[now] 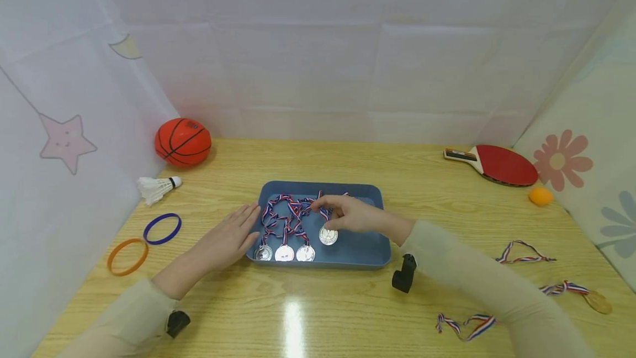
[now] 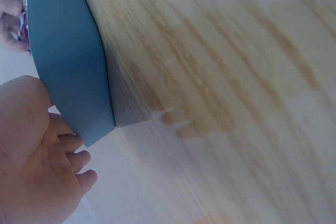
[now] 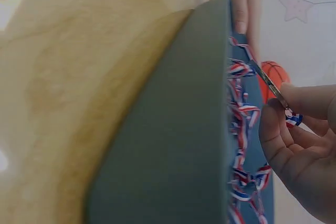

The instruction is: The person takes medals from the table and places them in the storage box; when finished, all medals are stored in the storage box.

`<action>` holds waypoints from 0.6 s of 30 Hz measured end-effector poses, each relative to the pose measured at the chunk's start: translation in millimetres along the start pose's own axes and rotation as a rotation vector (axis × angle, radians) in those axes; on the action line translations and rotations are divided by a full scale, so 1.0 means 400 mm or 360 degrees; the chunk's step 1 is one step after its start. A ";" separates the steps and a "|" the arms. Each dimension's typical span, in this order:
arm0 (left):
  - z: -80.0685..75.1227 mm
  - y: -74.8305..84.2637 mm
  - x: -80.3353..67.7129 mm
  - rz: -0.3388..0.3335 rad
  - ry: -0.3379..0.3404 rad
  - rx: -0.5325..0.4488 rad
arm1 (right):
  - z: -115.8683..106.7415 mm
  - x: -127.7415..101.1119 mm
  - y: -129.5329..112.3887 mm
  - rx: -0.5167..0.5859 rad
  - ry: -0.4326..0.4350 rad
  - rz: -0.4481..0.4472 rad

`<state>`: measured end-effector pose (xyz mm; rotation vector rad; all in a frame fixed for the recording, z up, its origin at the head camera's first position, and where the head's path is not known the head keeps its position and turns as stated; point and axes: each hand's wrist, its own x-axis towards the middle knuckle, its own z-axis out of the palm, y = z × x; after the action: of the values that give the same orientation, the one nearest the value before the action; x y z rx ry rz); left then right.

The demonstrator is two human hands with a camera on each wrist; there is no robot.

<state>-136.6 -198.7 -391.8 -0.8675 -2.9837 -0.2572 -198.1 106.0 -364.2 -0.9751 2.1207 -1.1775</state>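
My right hand (image 1: pixel 350 213) is over the blue tray (image 1: pixel 348 258), pinching a silver medal (image 1: pixel 328 235) near its ribbon loop between thumb and fingers. In the right wrist view this medal (image 3: pixel 270 85) is tilted edge-on, its striped ribbon (image 3: pixel 293 119) against the fingers. Three silver medals (image 1: pixel 284 253) lie side by side along the tray's front left, their red, white and blue ribbons (image 1: pixel 288 220) bunched behind them. My left hand (image 1: pixel 231 236) rests at the tray's left rim with fingers extended; in the left wrist view its fingers (image 2: pixel 73 156) lie along the tray wall.
At the left are a small basketball (image 1: pixel 183 142), a shuttlecock (image 1: pixel 159 188), a blue wristband (image 1: pixel 162 228) and an orange wristband (image 1: pixel 127 257). On the right lie a table tennis paddle (image 1: pixel 502 164), an orange ball (image 1: pixel 540 196), a gold-coloured medal (image 1: pixel 598 302) and striped ribbons (image 1: pixel 524 258).
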 end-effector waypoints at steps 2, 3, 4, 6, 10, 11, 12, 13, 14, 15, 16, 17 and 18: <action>0.000 0.000 0.000 0.0001 0.0004 0.0004 | 0.015 -0.003 0.013 -0.0001 -0.0039 0.0012; 0.000 0.001 -0.001 0.0001 0.0005 0.0004 | 0.022 -0.003 0.020 -0.0005 -0.0054 0.0016; 0.000 0.001 -0.001 0.0001 0.0005 0.0005 | 0.029 -0.004 0.027 -0.0005 -0.0067 0.0019; -0.001 0.002 -0.002 0.0002 0.0007 0.0006 | 0.041 -0.004 0.038 -0.0020 -0.0080 0.0020; -0.003 0.004 -0.002 0.0003 0.0011 0.0001 | 0.061 -0.002 0.055 -0.0056 -0.0084 0.0034; -0.003 0.004 -0.001 0.0004 0.0011 0.0000 | 0.065 -0.001 0.058 -0.0069 -0.0084 0.0039; -0.003 0.004 -0.001 0.0005 0.0011 0.0000 | 0.069 -0.001 0.060 -0.0083 -0.0081 0.0048; -0.004 0.005 -0.001 0.0004 0.0009 0.0002 | 0.073 -0.002 0.060 -0.0095 -0.0077 0.0055; -0.004 0.005 -0.001 0.0004 0.0007 0.0002 | 0.076 -0.003 0.061 -0.0116 -0.0067 0.0056; -0.004 0.005 0.000 0.0003 0.0004 0.0002 | 0.079 -0.004 0.062 -0.0140 -0.0058 0.0059; -0.004 0.005 0.000 0.0004 0.0002 0.0003 | 0.082 -0.005 0.060 -0.0161 -0.0049 0.0056; -0.004 0.005 0.000 0.0004 0.0001 0.0005 | 0.084 -0.006 0.059 -0.0182 -0.0039 0.0046; -0.004 0.005 0.000 0.0004 -0.0001 0.0004 | 0.086 -0.007 0.058 -0.0211 -0.0027 0.0033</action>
<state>-135.6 -197.3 -389.8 -0.8708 -2.9826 -0.2534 -179.4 99.4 -400.8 -1.0142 2.2128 -1.0256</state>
